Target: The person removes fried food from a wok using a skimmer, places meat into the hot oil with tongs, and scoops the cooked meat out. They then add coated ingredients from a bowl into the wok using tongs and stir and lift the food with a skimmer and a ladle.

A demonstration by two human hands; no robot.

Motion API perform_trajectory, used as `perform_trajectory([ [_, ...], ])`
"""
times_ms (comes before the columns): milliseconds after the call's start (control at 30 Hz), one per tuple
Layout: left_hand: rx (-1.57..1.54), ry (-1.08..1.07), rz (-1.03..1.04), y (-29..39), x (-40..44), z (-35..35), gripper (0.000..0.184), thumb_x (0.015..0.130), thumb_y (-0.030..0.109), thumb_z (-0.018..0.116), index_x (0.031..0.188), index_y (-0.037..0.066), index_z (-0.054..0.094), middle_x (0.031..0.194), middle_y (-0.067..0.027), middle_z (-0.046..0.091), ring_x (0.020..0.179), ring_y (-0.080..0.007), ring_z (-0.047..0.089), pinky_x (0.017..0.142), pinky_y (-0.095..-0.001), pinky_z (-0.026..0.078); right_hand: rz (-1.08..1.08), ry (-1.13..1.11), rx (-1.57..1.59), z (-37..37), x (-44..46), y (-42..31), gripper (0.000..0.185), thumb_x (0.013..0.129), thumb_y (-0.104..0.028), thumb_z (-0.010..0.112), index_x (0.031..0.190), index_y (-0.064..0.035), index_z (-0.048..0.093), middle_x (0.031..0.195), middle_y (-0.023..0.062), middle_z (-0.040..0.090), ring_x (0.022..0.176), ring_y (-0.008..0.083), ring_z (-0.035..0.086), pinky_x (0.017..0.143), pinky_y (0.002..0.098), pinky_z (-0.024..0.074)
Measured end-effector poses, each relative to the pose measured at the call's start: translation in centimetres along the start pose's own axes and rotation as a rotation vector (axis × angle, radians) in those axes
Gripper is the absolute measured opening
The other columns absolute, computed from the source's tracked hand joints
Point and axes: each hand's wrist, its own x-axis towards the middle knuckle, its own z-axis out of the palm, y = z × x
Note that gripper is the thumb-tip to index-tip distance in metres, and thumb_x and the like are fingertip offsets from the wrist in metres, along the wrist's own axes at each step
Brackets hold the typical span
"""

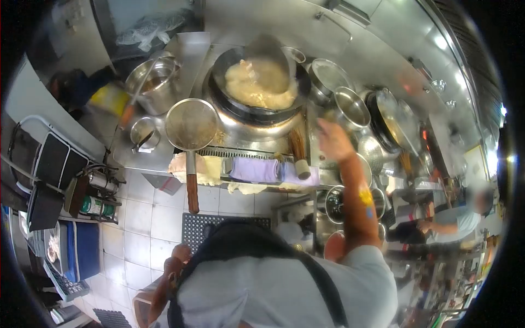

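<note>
My right hand point(334, 141) reaches forward over the stove's right part, blurred, with its fingers apart and nothing visible in them. Close to it are a steel pot point(352, 107) and a bamboo wok brush point(298, 146). Low beside the dark apron is my left hand point(181, 255); its fingers are too small and partly hidden to read. A large wok point(219, 68) holds bubbling, pale frothy liquid point(257, 87), with a dark blurred shape over its far side. Left of the wok, a wood-handled strainer point(191, 124) lies with its handle past the counter edge.
A deep steel pot point(153, 82) and a small container point(145, 134) stand at left. Folded purple cloths point(255, 169) line the front edge. A second wok point(388, 120) is farther right. Another person point(451, 224) stands at far right. A black mat point(199, 227) covers part of the floor.
</note>
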Motion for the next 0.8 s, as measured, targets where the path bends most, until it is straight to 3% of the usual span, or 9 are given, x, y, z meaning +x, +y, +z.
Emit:
perform_trajectory([
  [100,-0.195,-0.047,-0.469,2.0,0.1,0.9,0.031,0.075,0.032,0.065,0.087,0.005,0.072,0.096,-0.0187,0.067,0.098,-0.0282,0.066,0.079,-0.0403,0.053,0.04,-0.051,0.01,4.0,4.2,1.6,0.035,0.08,-0.007,0.054,0.114,-0.0013,0.059,0.081,0.0211,0.064,0.075,0.033,0.062,0.067,0.0405,0.0508],
  [167,-0.257,-0.275,-0.422,1.0,1.7,-0.1,0.028,0.075,0.031,0.065,0.084,0.006,0.072,0.096,-0.0169,0.067,0.099,-0.0283,0.065,0.081,-0.0406,0.053,0.045,0.044,0.012,3.3,6.0,0.2,0.033,0.079,-0.007,0.054,0.111,-0.0032,0.061,0.09,0.0235,0.065,0.085,0.0393,0.063,0.073,0.0438,0.0513],
  [300,0.022,-0.139,-0.312,2.0,2.4,-2.3,0.016,0.074,0.023,0.065,0.081,0.01,0.072,0.096,-0.0112,0.067,0.103,-0.0279,0.061,0.088,-0.0396,0.051,0.014,0.162,0.089,-2.0,5.0,1.0,0.039,0.08,-0.008,0.054,0.119,-0.0002,0.059,0.101,0.0269,0.064,0.094,0.0379,0.064,0.081,0.0401,0.0501],
  [467,0.093,-0.021,-0.082,1.6,1.8,-1.1,0.02,0.074,0.024,0.065,0.088,0.01,0.069,0.095,-0.0134,0.065,0.102,-0.0294,0.06,0.093,-0.0401,0.049,0.183,-0.085,0.101,4.8,8.7,4.7,0.041,0.085,-0.01,0.05,0.124,-0.001,0.058,0.07,0.0102,0.062,0.053,0.0128,0.054,0.052,0.0277,0.0462],
  [500,-0.253,-0.107,-0.196,1.4,1.2,-2.3,0.022,0.077,0.022,0.065,0.094,0.009,0.069,0.102,-0.0145,0.065,0.104,-0.0289,0.06,0.093,-0.0402,0.048,0.137,-0.065,0.063,4.2,9.5,4.4,0.041,0.085,-0.01,0.05,0.124,-0.0012,0.058,0.07,0.0111,0.062,0.053,0.0134,0.055,0.053,0.0284,0.0465],
  [567,-0.49,-0.128,-0.438,4.8,-0.3,-8.6,0.021,0.084,0.022,0.064,0.098,0.007,0.069,0.117,-0.0164,0.062,0.106,-0.0294,0.06,0.094,-0.0397,0.048,-0.05,0.044,-0.095,0.5,7.2,0.7,0.042,0.083,-0.009,0.05,0.124,-0.0007,0.057,0.071,0.0155,0.062,0.056,0.0158,0.058,0.057,0.0318,0.0486],
  [600,-0.426,-0.095,-0.37,3.5,-1.1,-9.9,0.021,0.085,0.026,0.065,0.09,0.006,0.071,0.119,-0.0163,0.061,0.103,-0.031,0.062,0.092,-0.0393,0.049,-0.135,0.11,-0.181,-1.3,6.1,-1.2,0.043,0.083,-0.009,0.05,0.124,-0.0004,0.057,0.071,0.0177,0.062,0.058,0.017,0.06,0.059,0.0335,0.0497],
  [733,-0.079,0.304,-0.287,-1.1,-2.8,-9.5,0.039,0.085,0.015,0.06,0.122,0.004,0.054,0.085,-0.0084,0.069,0.068,-0.0179,0.064,0.062,-0.0302,0.053,-0.168,-0.026,-0.118,-2.1,1.6,-1.6,0.039,0.083,-0.01,0.051,0.118,0.0052,0.057,0.094,0.0259,0.065,0.089,0.0387,0.064,0.081,0.0433,0.0497],
  [800,0.138,0.15,-0.183,-4.9,-0.9,-5.9,0.032,0.081,0.022,0.063,0.111,0.012,0.061,0.092,-0.002,0.068,0.083,-0.0167,0.063,0.076,-0.0383,0.05,-0.082,-0.088,-0.167,0.9,3.0,-1.8,0.037,0.083,-0.011,0.051,0.115,0.0054,0.057,0.098,0.0272,0.064,0.095,0.0427,0.063,0.085,0.0457,0.0492],
])
